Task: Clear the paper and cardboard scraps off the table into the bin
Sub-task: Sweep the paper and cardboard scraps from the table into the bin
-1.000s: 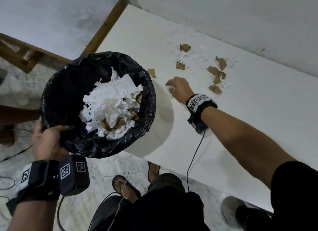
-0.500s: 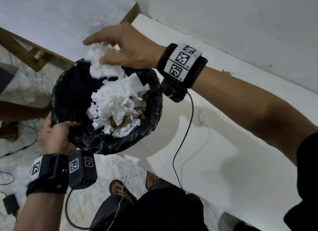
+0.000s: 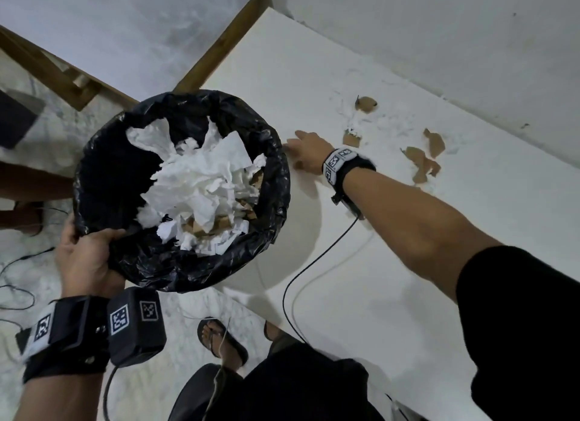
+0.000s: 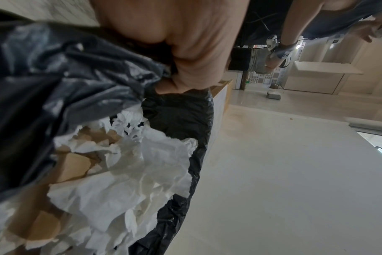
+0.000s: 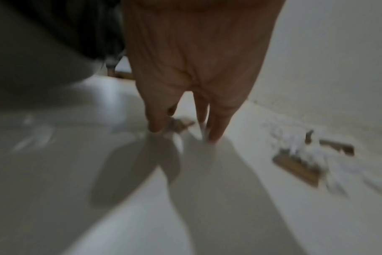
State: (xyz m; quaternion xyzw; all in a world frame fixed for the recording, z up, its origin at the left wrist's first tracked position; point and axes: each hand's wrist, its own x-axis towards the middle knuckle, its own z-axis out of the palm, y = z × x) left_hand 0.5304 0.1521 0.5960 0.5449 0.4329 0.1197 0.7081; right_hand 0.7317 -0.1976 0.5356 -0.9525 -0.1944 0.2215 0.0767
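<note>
A bin with a black liner [image 3: 103, 169], heaped with white paper and brown cardboard [image 3: 201, 182], hangs at the table's left edge. My left hand [image 3: 84, 257] grips its near rim; the left wrist view shows that hand [image 4: 185, 43] curled over the liner [image 4: 55, 77]. My right hand [image 3: 309, 150] is just right of the bin rim, low over the white table [image 3: 408, 263], holding nothing. In the blurred right wrist view its straight fingers [image 5: 184, 133] point down at a small cardboard scrap [image 5: 179, 123]. More cardboard scraps [image 3: 420, 163] and white paper bits [image 3: 376, 122] lie further right, near the wall.
A white wall [image 3: 439, 43] runs along the table's far edge. A wooden frame [image 3: 219, 47] stands beyond the bin. A black cable [image 3: 314, 263] trails from my right wrist across the table. My sandalled foot [image 3: 219, 342] and loose cables [image 3: 18, 295] are on the floor.
Half a second ago my right hand was above the bin with white paper in its fingers. It is now back down over the table, empty. My left hand still holds the bin.
</note>
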